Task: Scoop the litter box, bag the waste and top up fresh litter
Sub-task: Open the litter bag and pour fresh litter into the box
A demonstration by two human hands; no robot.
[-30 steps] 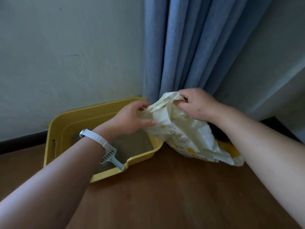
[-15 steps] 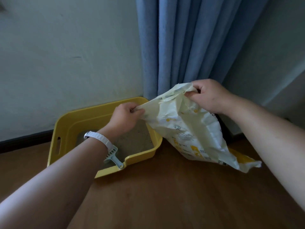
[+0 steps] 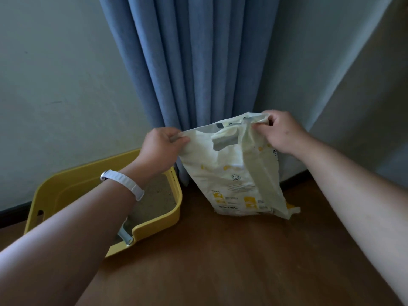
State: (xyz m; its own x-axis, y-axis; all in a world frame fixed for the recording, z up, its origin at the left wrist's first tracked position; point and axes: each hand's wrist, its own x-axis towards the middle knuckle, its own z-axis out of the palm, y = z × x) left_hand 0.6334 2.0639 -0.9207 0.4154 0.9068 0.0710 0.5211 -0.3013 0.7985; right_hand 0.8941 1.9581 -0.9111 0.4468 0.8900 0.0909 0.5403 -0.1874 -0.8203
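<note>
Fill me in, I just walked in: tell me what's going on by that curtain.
A person is handling a pale litter bag beside the yellow litter box. The left hand and right hand each pinch a top corner, holding the bag upright in front of the blue curtain, its bottom seemingly on the wooden floor. The box holds litter, and a scoop rests at its near rim. Nothing is being poured.
</note>
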